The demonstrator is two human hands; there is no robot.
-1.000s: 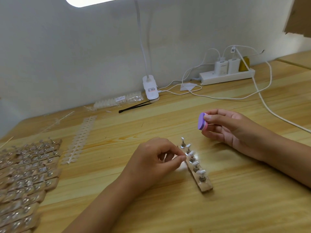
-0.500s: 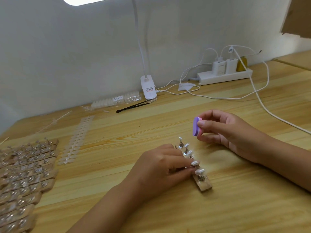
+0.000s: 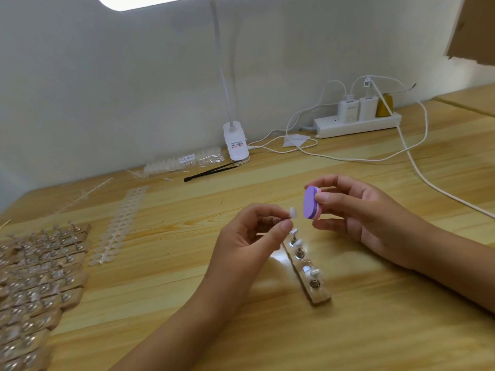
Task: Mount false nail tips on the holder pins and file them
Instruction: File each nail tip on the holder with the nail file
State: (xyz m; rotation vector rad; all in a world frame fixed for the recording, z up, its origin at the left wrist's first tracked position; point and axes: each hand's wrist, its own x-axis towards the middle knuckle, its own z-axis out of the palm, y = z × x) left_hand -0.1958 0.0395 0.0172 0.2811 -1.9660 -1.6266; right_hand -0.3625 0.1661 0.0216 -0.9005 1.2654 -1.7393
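- I have the left hand pinching a nail tip above the holder.
- Right hand grips the file block just beside it.
- I fear a hard stroke flicks it loose.

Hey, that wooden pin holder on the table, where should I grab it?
Pinch the wooden holder across its two long edges at the near end, where bare wood shows past the last pin, coming in low from the near side. The upright pins along its top would likely block a grasp from above.
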